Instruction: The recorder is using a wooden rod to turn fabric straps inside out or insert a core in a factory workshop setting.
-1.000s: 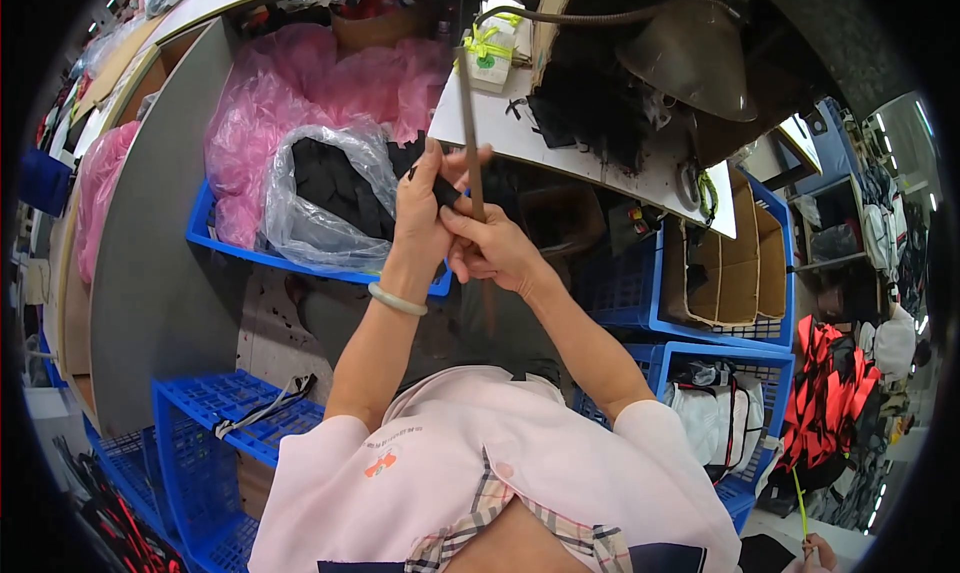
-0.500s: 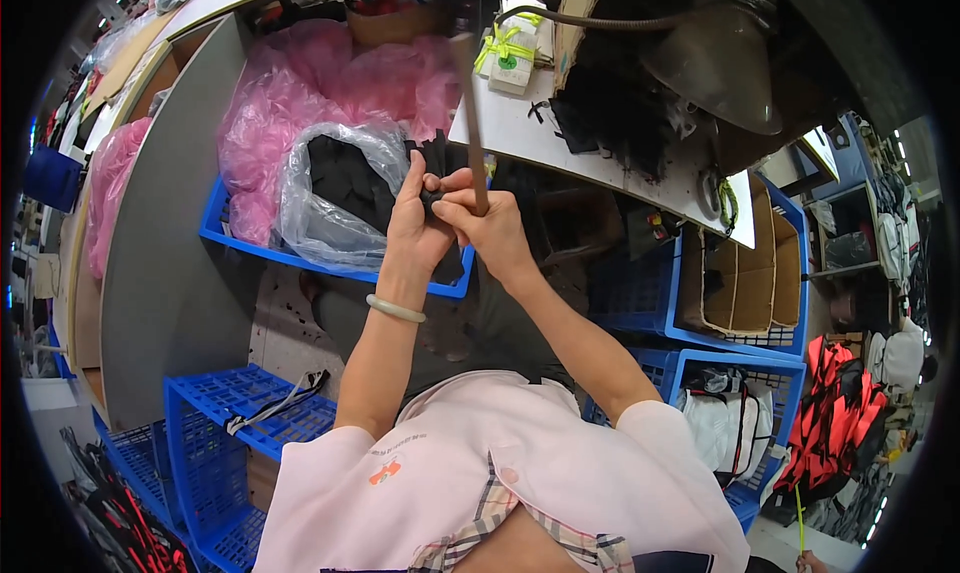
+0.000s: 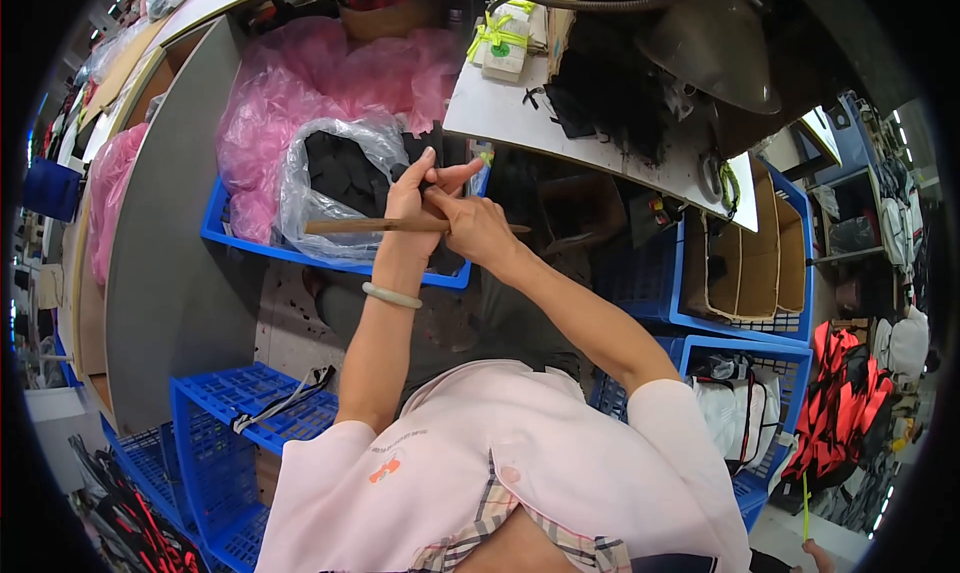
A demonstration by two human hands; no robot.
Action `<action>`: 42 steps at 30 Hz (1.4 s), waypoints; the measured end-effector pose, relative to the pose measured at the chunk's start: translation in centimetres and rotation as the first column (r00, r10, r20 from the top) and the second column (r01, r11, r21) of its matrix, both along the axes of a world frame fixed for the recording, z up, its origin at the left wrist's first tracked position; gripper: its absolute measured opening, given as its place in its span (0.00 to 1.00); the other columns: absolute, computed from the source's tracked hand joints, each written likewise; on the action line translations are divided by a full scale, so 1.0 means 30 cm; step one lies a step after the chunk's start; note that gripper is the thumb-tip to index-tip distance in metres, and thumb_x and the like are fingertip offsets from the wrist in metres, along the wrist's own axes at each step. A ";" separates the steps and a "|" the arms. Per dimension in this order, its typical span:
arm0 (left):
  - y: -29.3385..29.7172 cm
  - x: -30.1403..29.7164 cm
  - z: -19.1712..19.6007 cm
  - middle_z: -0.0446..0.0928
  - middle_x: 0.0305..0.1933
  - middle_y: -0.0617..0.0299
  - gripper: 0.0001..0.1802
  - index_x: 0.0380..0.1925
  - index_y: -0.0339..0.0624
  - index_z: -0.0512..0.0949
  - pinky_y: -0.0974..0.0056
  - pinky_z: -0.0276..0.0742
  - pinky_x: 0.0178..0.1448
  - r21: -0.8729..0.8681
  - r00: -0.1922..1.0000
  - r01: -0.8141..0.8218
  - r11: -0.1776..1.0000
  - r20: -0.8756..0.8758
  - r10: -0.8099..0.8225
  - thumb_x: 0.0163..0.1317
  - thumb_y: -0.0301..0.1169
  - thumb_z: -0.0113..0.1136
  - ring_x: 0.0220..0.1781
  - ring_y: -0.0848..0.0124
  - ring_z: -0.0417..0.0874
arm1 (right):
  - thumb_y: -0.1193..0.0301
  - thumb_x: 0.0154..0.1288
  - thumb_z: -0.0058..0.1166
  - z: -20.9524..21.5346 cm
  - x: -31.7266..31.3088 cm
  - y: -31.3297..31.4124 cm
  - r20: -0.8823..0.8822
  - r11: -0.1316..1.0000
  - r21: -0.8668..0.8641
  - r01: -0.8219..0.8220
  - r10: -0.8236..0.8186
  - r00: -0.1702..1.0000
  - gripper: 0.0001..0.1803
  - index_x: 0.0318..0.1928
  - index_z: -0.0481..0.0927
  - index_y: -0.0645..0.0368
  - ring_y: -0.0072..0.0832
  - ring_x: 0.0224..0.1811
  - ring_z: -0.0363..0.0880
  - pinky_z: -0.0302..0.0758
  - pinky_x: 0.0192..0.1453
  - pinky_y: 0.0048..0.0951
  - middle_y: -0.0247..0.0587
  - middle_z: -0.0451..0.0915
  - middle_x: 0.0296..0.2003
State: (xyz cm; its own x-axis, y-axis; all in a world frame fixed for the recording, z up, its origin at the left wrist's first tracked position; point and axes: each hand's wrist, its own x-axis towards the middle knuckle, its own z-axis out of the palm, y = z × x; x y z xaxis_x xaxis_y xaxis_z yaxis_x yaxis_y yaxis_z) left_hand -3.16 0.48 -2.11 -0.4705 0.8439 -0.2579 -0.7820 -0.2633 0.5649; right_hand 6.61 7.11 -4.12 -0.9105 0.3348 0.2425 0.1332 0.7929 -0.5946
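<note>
Both our hands meet over the blue crate [image 3: 240, 241]: the left hand [image 3: 408, 205] pinches a small black piece [image 3: 437, 176] with its fingertips, and the right hand [image 3: 478, 228] is clamped on a thin wooden stick [image 3: 360, 227] lying level across the clear bag [image 3: 320, 188]. We judge the work goes best with the stick steady and the piece pinched near its edge.

The stick [image 3: 370, 226] across the hands is looking like matt brown wood. The bangle [image 3: 392, 295] on the left wrist is showing smooth, pale and glossy, like jade or plastic. The clear bag [image 3: 330, 173] and the pink bags [image 3: 300, 83] behind it are gleaming as thin crinkled plastic film. The blue crates [image 3: 240, 413] are reading as hard ribbed plastic. The box [image 3: 740, 263] at right is appearing as matt brown cardboard, and the lamp shade [image 3: 715, 43] as dull grey metal.
</note>
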 end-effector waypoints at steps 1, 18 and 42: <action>-0.006 -0.012 0.008 0.82 0.36 0.48 0.20 0.15 0.47 0.69 0.57 0.71 0.57 -0.025 1.000 0.000 1.000 -0.025 0.000 0.66 0.40 0.51 0.53 0.55 0.79 | 0.77 0.51 0.49 0.007 -0.016 -0.005 -0.029 0.998 -0.052 -0.030 0.028 0.999 0.24 0.52 0.71 0.49 0.48 0.29 0.80 0.75 0.31 0.47 0.48 0.81 0.28; -0.028 -0.005 0.027 0.73 0.16 0.57 0.21 0.16 0.46 0.68 0.56 0.73 0.53 0.200 1.000 0.001 0.980 -0.006 0.000 0.67 0.44 0.50 0.44 0.50 0.82 | 0.78 0.50 0.52 0.081 -0.027 -0.025 0.041 0.993 -0.097 -0.063 0.067 0.997 0.19 0.45 0.70 0.56 0.49 0.29 0.79 0.75 0.34 0.45 0.51 0.79 0.27; -0.043 -0.044 0.059 0.78 0.29 0.47 0.17 0.19 0.43 0.69 0.43 0.69 0.59 0.133 1.000 0.003 0.991 0.028 -0.007 0.66 0.37 0.46 0.51 0.44 0.77 | 0.61 0.63 0.40 0.073 0.001 -0.013 0.280 0.991 0.017 -0.136 0.126 0.952 0.21 0.58 0.63 0.38 0.47 0.39 0.81 0.77 0.36 0.48 0.53 0.80 0.38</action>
